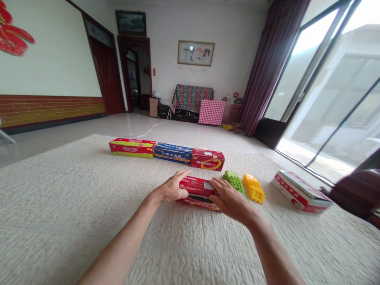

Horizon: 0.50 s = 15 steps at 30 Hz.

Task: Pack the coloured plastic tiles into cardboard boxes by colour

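Between my two hands lies a red cardboard box (196, 185) with white print on top and a dark strip, perhaps a gap, along its near side. My left hand (173, 188) grips the box's left end, thumb on the near side and fingers over the far edge. At the other end my right hand (230, 198) is closed round the box, its fingers reaching over the top. Just behind are a red-and-yellow box (132, 148), a blue box (172, 153) and another red box (208, 159), standing end to end in a row.
Right of my hand lie green interlocking plastic pieces (234, 181) and yellow ones (253, 188). Further right sits a white-and-red box (301, 192). Everything rests on a cream quilted cover (74, 206). Beyond its edge are the tiled floor and a cloth-draped cabinet (192, 99).
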### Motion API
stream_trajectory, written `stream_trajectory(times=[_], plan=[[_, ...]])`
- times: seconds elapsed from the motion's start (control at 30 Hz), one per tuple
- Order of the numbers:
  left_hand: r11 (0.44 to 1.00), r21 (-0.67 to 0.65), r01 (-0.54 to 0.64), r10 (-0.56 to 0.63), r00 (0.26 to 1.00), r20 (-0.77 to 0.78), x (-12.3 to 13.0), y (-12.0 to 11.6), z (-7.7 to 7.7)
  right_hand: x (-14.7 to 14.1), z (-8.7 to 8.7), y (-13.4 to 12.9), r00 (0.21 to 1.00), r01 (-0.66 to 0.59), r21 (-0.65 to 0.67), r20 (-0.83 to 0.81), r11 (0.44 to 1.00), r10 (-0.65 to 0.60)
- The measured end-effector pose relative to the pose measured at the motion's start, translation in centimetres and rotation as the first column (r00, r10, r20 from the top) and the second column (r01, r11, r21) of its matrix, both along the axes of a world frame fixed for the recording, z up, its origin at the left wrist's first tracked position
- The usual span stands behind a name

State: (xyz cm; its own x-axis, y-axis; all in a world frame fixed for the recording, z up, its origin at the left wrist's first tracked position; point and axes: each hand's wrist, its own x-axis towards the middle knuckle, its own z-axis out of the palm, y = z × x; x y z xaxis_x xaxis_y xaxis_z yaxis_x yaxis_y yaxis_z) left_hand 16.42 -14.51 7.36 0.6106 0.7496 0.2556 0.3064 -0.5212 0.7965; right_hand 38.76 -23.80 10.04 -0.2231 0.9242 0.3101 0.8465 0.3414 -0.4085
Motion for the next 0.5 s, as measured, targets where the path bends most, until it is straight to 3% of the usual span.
stream_trajectory(times=[0.1, 0.2, 0.33, 0.5], plan=[[0.997, -0.076, -0.021, 0.021, 1.0, -0.004, -0.7, 0.1, 0.5, 0.2, 0.3, 0.3, 1.0, -0.022, 0.004, -0.022, 1.0, 0.022], [0.993, -0.119, -0.017, 0.017, 1.0, -0.004, -0.9, 0.1, 0.7, 0.9, 0.5, 0.6, 0.999, 0.03, -0.018, -0.044, 0.999, -0.03], [0.99, -0.143, 0.009, -0.005, 1.0, 0.029, -0.9, 0.2, 0.3, 2.0, -0.1, 0.9, 0.982, 0.043, 0.008, -0.186, 0.999, -0.041], [0.978, -0.208, -0.02, 0.032, 0.998, 0.052, -0.9, 0.4, -0.1, 2.6, -1.4, 1.7, 0.887, 0.195, -0.018, -0.422, 0.981, -0.184]])
